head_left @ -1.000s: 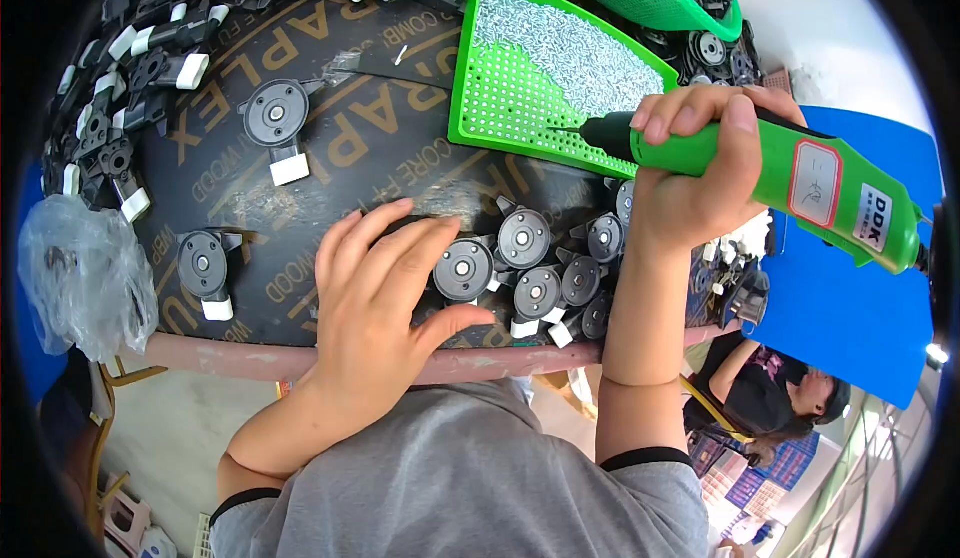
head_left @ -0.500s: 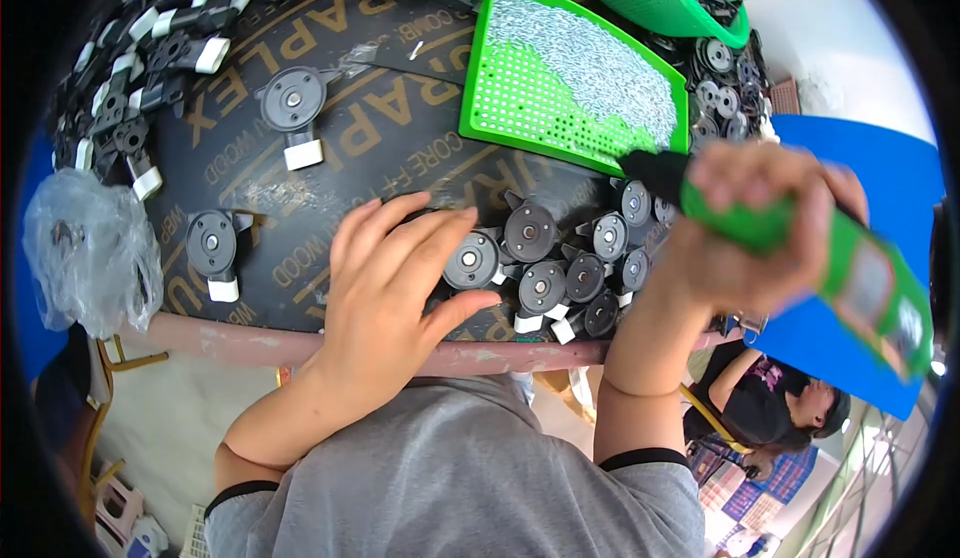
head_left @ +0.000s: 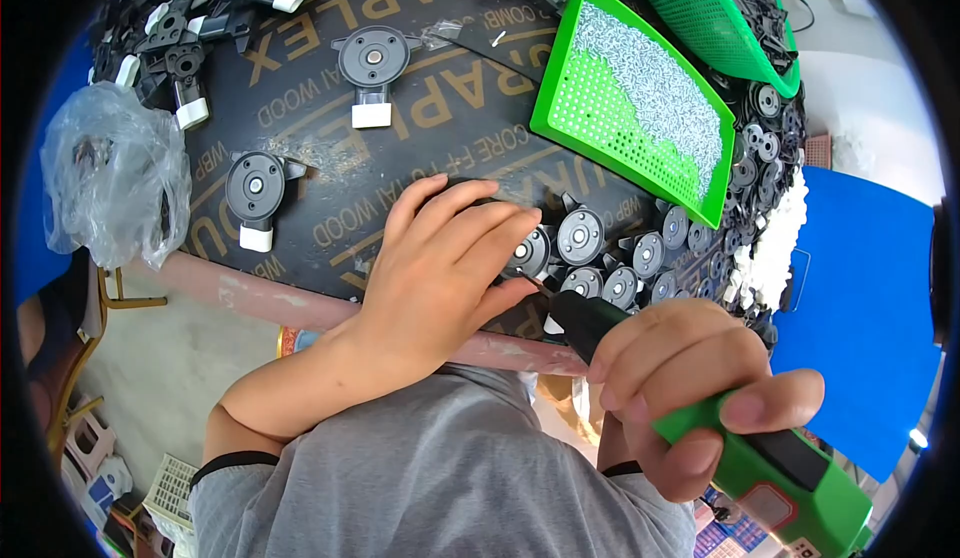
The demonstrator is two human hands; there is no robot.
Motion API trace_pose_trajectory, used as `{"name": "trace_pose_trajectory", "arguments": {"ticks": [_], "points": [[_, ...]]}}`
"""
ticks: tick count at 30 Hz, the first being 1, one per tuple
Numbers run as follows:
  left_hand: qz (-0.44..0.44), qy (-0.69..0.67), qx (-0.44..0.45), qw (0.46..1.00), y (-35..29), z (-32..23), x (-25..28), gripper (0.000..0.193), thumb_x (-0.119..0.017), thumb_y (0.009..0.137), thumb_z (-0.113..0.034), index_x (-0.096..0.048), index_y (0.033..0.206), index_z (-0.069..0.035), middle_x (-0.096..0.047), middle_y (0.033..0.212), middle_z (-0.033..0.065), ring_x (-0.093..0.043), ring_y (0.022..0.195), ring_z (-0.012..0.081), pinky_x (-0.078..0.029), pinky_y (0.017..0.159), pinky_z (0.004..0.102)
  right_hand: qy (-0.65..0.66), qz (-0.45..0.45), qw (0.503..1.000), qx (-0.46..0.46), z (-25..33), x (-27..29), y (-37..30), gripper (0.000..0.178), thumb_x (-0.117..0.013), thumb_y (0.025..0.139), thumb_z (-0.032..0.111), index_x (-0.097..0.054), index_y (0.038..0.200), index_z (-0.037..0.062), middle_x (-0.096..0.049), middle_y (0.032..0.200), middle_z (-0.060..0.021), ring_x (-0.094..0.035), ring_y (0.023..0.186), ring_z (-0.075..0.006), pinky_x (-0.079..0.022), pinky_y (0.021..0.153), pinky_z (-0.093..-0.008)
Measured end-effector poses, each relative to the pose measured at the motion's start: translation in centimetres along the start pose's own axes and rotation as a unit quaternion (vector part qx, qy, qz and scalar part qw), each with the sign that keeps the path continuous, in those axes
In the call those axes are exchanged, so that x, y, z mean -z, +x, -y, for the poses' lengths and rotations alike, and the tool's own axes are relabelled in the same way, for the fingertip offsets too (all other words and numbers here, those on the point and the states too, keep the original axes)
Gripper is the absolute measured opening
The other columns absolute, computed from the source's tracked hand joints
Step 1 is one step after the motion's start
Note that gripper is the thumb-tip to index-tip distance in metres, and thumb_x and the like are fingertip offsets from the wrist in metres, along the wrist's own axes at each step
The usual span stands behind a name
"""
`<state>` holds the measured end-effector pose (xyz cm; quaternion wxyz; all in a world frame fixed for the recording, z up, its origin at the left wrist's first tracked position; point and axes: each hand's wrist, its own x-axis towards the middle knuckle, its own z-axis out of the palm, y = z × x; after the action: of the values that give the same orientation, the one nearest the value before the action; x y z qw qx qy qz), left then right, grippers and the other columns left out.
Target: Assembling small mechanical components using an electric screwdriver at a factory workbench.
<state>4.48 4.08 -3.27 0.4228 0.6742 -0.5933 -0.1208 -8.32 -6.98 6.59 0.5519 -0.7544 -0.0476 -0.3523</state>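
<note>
My right hand (head_left: pixel 715 388) is closed round a green and black power screwdriver (head_left: pixel 800 488). The black nose of the tool points left, and its thin bit reaches the near side of a round dark-grey plastic part (head_left: pixel 535 251). Around that part lie the fingers and thumb of my left hand (head_left: pixel 445 263), which steady it on the table and cover much of it. Just right of it stand several similar round parts (head_left: pixel 580 236), some with white ends. Two more lie apart: one upright part (head_left: pixel 373 58) farther off and another part (head_left: pixel 255 188) at the left.
A green perforated tray (head_left: pixel 552 106) holds many small silvery screws (head_left: pixel 650 78). Behind it leans a green basket (head_left: pixel 690 18) of black parts. Black brackets with white ends (head_left: pixel 185 63) pile up at the far left, above a clear plastic bag (head_left: pixel 115 178). The table's pinkish edge (head_left: pixel 250 293) runs before me.
The screwdriver has come from beside the screw tray down and left to the part under my left hand. My left hand stays around that part. The whole view has shifted.
</note>
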Motion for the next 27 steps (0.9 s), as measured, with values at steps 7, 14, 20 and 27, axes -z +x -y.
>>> {"name": "trace_pose_trajectory", "arguments": {"ticks": [7,14,20,27], "points": [[0.002,0.000,0.001,1.000,0.0,0.2,0.3,0.052,-0.079,0.073,-0.022,-0.061,0.119,-0.007,-0.061,0.115,0.0046,-0.055,0.115,0.0259,-0.037,0.104,0.0466,0.030,0.066,0.997,0.021,-1.2,0.7,0.5,0.028,-0.061,0.092,0.013,-0.037,0.107,0.0084,-0.055,0.070,-0.0083,-0.056,0.048,-0.0182,-0.053,0.046,-0.0325],[-0.007,-0.024,0.020,0.999,-0.3,0.4,0.0,0.057,-0.081,0.070,-0.020,-0.061,0.123,-0.009,-0.064,0.115,0.0057,-0.058,0.110,0.0273,-0.040,0.101,0.0449,0.007,-0.070,0.997,-0.028,-0.7,-1.2,0.1,0.026,-0.062,0.092,0.014,-0.040,0.105,0.0088,-0.056,0.070,-0.0082,-0.053,0.047,-0.0187,-0.050,0.045,-0.0339],[-0.022,-0.010,-0.003,1.000,0.0,-0.2,0.6,0.065,-0.079,0.073,-0.028,-0.057,0.130,-0.007,-0.059,0.127,0.0100,-0.053,0.118,0.0298,-0.040,0.101,0.0457,0.119,-0.066,0.990,0.035,0.5,2.2,1.1,0.032,-0.065,0.092,0.015,-0.042,0.113,0.0076,-0.057,0.072,-0.0114,-0.055,0.053,-0.0218,-0.052,0.049,-0.0366],[-0.039,0.361,0.040,0.931,4.6,3.5,6.0,0.050,-0.054,0.094,-0.019,-0.047,0.138,0.004,-0.048,0.143,0.0190,-0.042,0.134,0.0356,-0.029,0.114,0.0496,-0.071,-0.317,0.942,0.085,-1.9,6.9,2.1,0.019,-0.048,0.097,0.015,-0.048,0.114,0.0064,-0.049,0.071,-0.0087,-0.049,0.059,-0.0190,-0.046,0.057,-0.0351]]}}
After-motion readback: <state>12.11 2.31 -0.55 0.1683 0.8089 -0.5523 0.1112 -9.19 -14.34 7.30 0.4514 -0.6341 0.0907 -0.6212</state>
